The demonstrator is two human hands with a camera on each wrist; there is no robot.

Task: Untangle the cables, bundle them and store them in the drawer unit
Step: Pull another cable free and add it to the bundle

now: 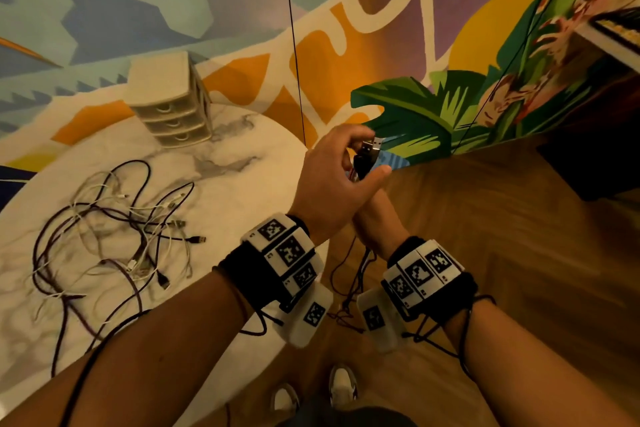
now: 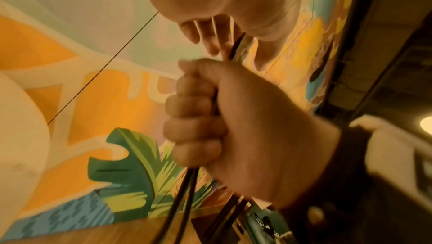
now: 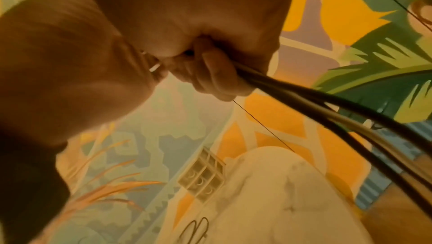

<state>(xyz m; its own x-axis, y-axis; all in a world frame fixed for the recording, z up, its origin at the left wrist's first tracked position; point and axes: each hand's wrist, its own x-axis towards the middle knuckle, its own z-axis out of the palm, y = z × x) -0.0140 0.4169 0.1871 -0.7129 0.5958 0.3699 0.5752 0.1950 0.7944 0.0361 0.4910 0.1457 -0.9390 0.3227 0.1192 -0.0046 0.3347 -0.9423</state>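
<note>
Both hands, left hand (image 1: 332, 180) over right hand (image 2: 210, 116), grip the dark cables (image 2: 184, 188) between them.

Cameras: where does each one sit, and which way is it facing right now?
Head: on the head, facing down at table, cable tangle, drawer unit; left hand and shoes show.
Left wrist: faces along left fingers onto right hand gripping held cables.
Right wrist: faces along its fingers round those cables; drawer unit beyond.
Shared: all show the held cables.

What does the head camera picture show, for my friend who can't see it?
Two hands hold a bunch of dark cables up beside a round marble table; the left hand pinches the USB plugs. A cable tangle and a closed beige drawer unit sit on it.
</note>
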